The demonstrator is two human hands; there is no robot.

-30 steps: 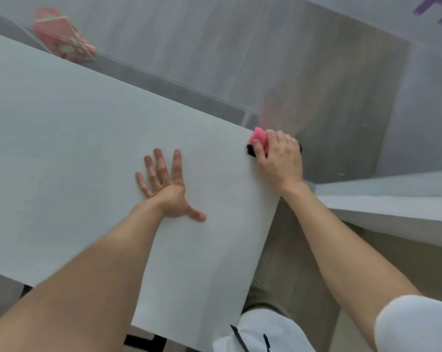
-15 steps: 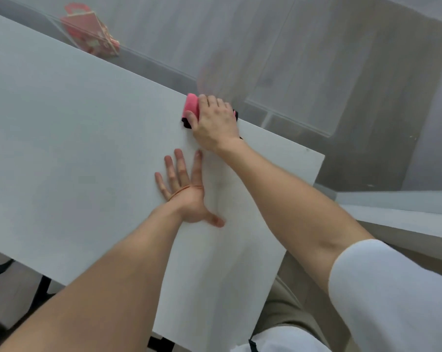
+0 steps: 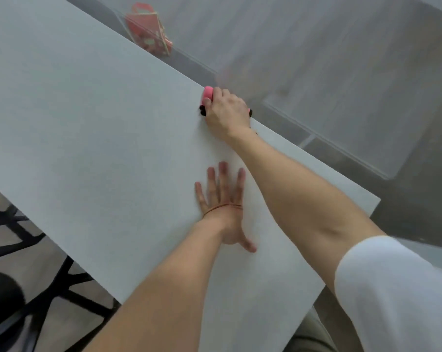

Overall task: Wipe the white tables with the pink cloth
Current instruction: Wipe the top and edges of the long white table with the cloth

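Note:
A large white table (image 3: 93, 128) fills most of the view. My right hand (image 3: 226, 111) grips the pink cloth (image 3: 207, 94) at the table's far edge, fingers curled over it; only a pink end and a dark strip under it show. My left hand (image 3: 223, 196) lies flat on the tabletop nearer to me, fingers spread, with a thin band around the wrist. My right forearm crosses just to the right of the left hand.
A pink patterned bag (image 3: 149, 29) stands beyond the far edge of the table, behind a glass panel. Black chair legs (image 3: 24, 288) show on the floor at the lower left. The table's right corner (image 3: 376, 199) is close to my right arm.
My right hand has slid the pink cloth leftward along the table's far edge, away from the right corner. My left hand has stayed flat in the same spot.

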